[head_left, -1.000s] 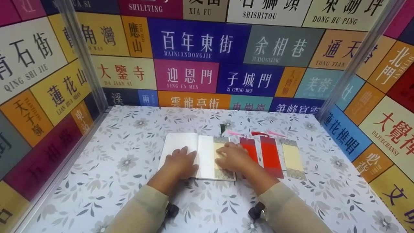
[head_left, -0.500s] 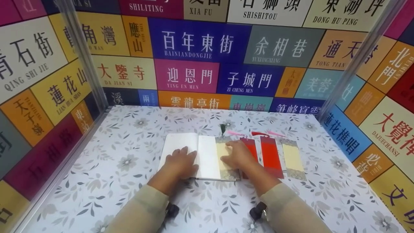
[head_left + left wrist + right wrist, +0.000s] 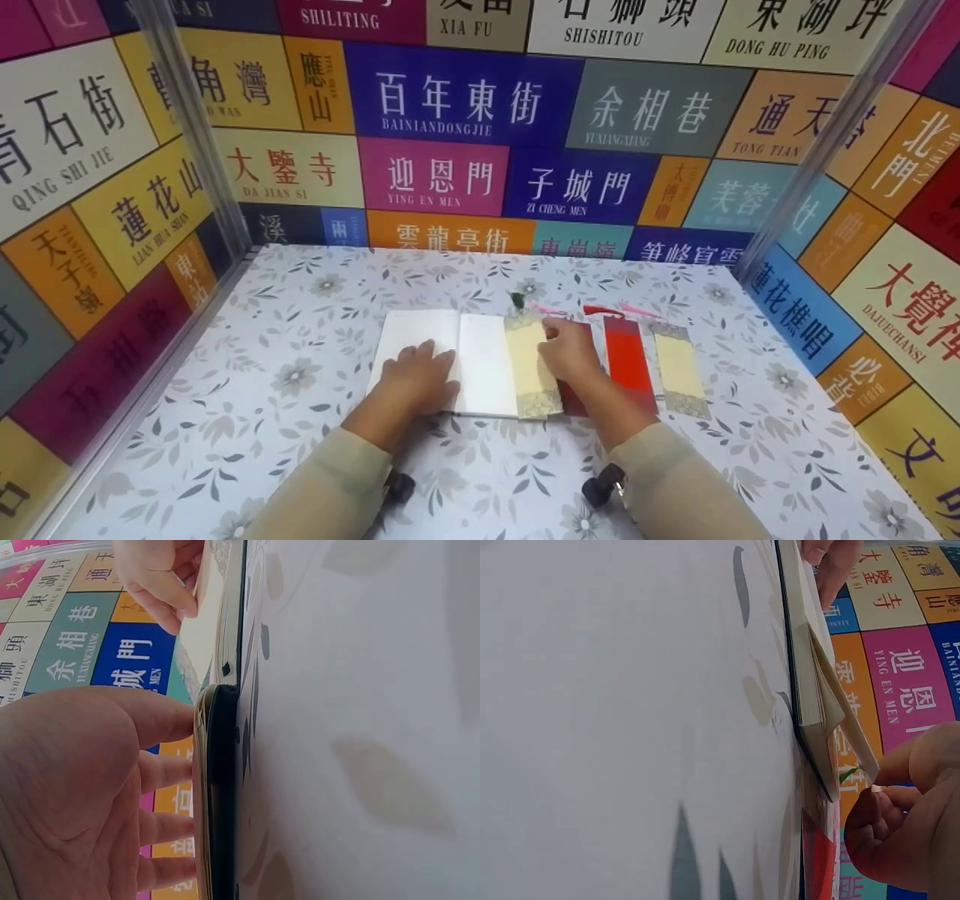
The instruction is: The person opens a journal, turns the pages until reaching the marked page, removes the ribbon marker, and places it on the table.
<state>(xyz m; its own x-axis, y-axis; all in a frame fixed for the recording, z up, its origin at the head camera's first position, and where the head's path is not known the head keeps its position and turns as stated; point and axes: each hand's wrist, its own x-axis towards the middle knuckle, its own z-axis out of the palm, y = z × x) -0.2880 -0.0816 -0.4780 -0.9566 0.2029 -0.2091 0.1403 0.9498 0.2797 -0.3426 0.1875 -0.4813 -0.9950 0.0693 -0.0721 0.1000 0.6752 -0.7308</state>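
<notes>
A notebook [image 3: 481,360] lies open with blank white pages. My left hand [image 3: 420,379] rests on its left page, thumb and fingertips on the paper, fingers extended. Over the outer part of the right page is a cream bookmark [image 3: 531,364] with patterned grey ends and a dark green tassel [image 3: 517,301]. My right hand [image 3: 574,352] pinches the bookmark's right edge between thumb and curled fingers. In the right wrist view that pinched edge stands raised above the notebook's pages [image 3: 810,690], some of which lift at a slant beneath it.
Right of the notebook lie a red bookmark [image 3: 630,352] and another cream bookmark [image 3: 679,367]. A second red bookmark [image 3: 576,405] is mostly hidden under my right hand. A floral cloth [image 3: 300,375] covers the table; panels of printed signs [image 3: 461,90] enclose it.
My right hand has moved right, drawing the cream bookmark toward the page's outer edge and tilting it. More of the white right page shows. The left hand stays in place.
</notes>
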